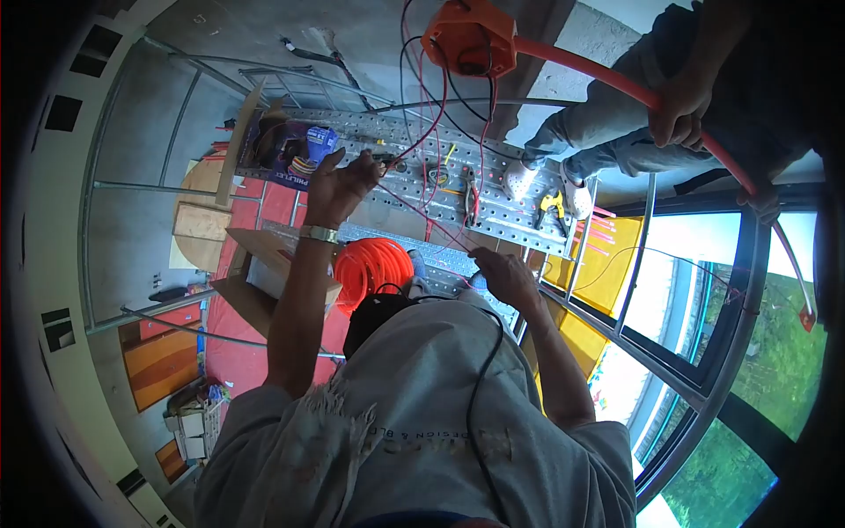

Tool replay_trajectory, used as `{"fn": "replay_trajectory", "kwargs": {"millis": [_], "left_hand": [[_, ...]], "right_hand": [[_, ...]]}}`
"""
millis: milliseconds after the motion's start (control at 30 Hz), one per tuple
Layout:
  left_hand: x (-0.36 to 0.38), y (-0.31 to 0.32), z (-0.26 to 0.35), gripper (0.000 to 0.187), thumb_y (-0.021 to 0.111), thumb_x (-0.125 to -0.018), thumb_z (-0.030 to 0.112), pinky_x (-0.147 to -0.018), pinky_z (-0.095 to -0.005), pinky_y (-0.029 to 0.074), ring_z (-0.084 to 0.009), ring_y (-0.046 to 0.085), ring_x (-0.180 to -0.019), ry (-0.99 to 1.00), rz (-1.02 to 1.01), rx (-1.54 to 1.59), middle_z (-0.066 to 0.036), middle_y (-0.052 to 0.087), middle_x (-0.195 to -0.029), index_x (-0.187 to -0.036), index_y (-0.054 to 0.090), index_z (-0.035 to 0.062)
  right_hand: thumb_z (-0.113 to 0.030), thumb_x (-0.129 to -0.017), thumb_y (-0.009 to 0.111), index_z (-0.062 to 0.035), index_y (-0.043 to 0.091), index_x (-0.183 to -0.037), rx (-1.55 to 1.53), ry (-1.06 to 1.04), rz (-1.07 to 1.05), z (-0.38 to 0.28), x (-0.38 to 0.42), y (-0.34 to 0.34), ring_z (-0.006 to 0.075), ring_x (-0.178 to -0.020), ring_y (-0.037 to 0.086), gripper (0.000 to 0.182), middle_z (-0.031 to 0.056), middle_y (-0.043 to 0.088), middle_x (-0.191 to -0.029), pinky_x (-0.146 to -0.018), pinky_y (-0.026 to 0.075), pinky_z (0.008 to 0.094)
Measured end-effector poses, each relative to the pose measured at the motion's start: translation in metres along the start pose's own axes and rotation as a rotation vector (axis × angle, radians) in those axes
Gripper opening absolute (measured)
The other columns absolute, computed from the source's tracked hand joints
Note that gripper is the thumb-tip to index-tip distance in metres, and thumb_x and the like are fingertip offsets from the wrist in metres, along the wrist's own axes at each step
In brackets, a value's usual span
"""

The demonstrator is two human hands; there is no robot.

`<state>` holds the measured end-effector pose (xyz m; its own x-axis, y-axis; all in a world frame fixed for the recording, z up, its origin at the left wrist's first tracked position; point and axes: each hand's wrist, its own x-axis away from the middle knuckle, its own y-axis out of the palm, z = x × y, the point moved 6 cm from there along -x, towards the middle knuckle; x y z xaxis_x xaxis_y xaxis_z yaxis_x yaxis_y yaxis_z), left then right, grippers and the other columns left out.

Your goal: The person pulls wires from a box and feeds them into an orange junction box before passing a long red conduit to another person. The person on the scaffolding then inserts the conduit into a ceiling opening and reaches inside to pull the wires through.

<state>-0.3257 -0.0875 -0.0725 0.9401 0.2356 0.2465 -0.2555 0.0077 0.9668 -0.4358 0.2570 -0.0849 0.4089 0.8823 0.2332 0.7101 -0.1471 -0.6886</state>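
Person on metal scaffolding, both hands raised over a perforated metal platform [405, 132]. Red wire [422, 215] in work — it hangs from the orange box [458, 26] overhead, bends at the left fingertips and slopes down to the right hand.

Left hand [341, 189]: thumb and fingertips pinched on the wire, pale watch [319, 233] at the wrist; dial unreadable. Right hand [505, 275]: fingers curled tight on the same wire, lower and nearer the body.

Lettering: printed carton [292, 181] at the platform's left end reads "PHILFLEX". Blue spool [321, 139] in it carries a label too small to make out. Grey shirt [414, 378] shows upside-down print — "DESIGN & BL" legible, the rest lost in folds.

On the platform, right part: red-handled pliers [473, 202] and, near the platform's end, a yellow-handled tool [551, 209]. Orange coil [373, 273] lies below the left forearm, beside an open cardboard box [264, 273].

Upper right, a co-worker: one hand [682, 114] wrapped round an orange tube [607, 75] that runs into the overhead box; other hand [762, 204] farther along it.
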Motion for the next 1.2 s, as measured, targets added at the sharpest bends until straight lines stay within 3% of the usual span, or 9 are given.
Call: {"fn": "replay_trajectory", "kwargs": {"millis": [200,267,433,467,500,700,867,1100,1200], "left_hand": [[0.077,0.011,0.046,0.041,0.061,-0.105,0.027,-0.090,-0.0436,0.053,-0.0260,0.065,-0.088,-0.096,-0.026,-0.064,-0.016,0.071,-0.096,-0.121,0.063,-0.0105],[0.103,-0.029,0.087,0.043,0.059,-0.106,0.034,-0.084,-0.0411,0.053,-0.0222,0.060,-0.078,0.233,0.284,-0.237,-0.010,0.066,-0.084,-0.115,0.067,-0.0074],[0.122,-0.032,0.074,0.048,0.052,-0.109,0.047,-0.058,-0.0301,0.037,-0.0124,0.040,-0.059,0.358,0.385,-0.299,0.000,0.047,-0.068,-0.098,0.067,0.0036],[0.116,-0.030,0.059,0.049,0.050,-0.109,0.049,-0.053,-0.0290,0.031,-0.0109,0.035,-0.055,0.305,0.276,-0.294,0.002,0.040,-0.065,-0.092,0.064,0.0053],[0.110,-0.025,0.046,0.052,0.048,-0.110,0.051,-0.049,-0.0280,0.026,-0.0094,0.029,-0.052,0.252,0.166,-0.294,0.004,0.034,-0.062,-0.086,0.062,0.0069],[0.087,-0.014,-0.047,0.066,0.039,-0.108,0.062,-0.045,-0.0278,0.020,-0.0087,0.023,-0.046,0.104,0.111,-0.511,0.005,0.025,-0.054,-0.073,0.057,0.0086],[0.084,-0.025,-0.099,0.068,0.036,-0.109,0.062,-0.045,-0.0287,0.021,-0.0096,0.023,-0.045,0.045,0.086,-0.402,0.004,0.026,-0.052,-0.071,0.054,0.0092],[0.096,0.013,-0.094,0.059,0.038,-0.111,0.056,-0.046,-0.0297,0.023,-0.0103,0.025,-0.047,-0.039,0.064,-0.142,0.004,0.026,-0.056,-0.073,0.049,0.0119],[0.108,0.038,-0.034,0.056,0.039,-0.112,0.052,-0.046,-0.0295,0.025,-0.0099,0.025,-0.046,0.153,0.093,-0.044,0.005,0.025,-0.056,-0.072,0.047,0.0142]], "right_hand": [[-0.019,-0.101,0.058,-0.0144,0.069,-0.116,0.064,0.094,-0.056,0.054,0.033,0.005,0.0403,-0.092,0.073,0.019,0.0143,0.076,-0.101,-0.075,0.058,0.0509],[-0.018,-0.100,0.058,-0.0139,0.070,-0.114,0.007,0.216,-0.075,0.085,0.041,0.007,0.0392,-0.094,0.073,0.019,0.0127,0.077,-0.100,-0.077,0.058,0.0504],[-0.016,-0.098,0.060,-0.0180,0.074,-0.119,-0.004,0.303,-0.211,0.199,0.062,0.091,0.0337,-0.101,0.074,0.026,0.0099,0.076,-0.113,-0.086,0.059,0.0474],[-0.016,-0.097,0.063,-0.0179,0.075,-0.121,0.231,-0.024,-0.325,0.228,0.060,0.128,0.0337,-0.104,0.073,0.027,0.0098,0.074,-0.120,-0.091,0.058,0.0463],[-0.012,-0.093,0.067,-0.0192,0.076,-0.120,0.155,0.180,-0.304,0.214,0.056,0.119,0.0304,-0.111,0.071,0.030,0.0114,0.074,-0.117,-0.095,0.055,0.0440],[-0.021,-0.103,0.069,-0.0063,0.049,-0.150,-0.812,-0.103,-0.092,-0.034,-0.062,0.029,0.0229,-0.120,0.066,0.053,0.0138,0.061,-0.136,-0.101,0.053,0.0423],[-0.020,-0.111,0.054,-0.0032,0.053,-0.136,-1.148,-0.288,-0.130,-0.142,-0.112,0.019,0.0180,-0.111,0.066,0.030,0.0099,0.062,-0.122,-0.096,0.054,0.0351],[-0.027,-0.111,0.054,-0.0054,0.062,-0.110,-1.179,-0.116,-0.025,-0.064,-0.128,0.090,0.0145,-0.094,0.065,0.023,0.0036,0.065,-0.098,-0.086,0.054,0.0324],[-0.037,-0.112,0.050,-0.0091,0.060,-0.110,-1.338,0.019,0.098,-0.012,-0.124,0.086,0.0206,-0.104,0.069,0.029,0.0069,0.069,-0.111,-0.096,0.054,0.0447]]}}
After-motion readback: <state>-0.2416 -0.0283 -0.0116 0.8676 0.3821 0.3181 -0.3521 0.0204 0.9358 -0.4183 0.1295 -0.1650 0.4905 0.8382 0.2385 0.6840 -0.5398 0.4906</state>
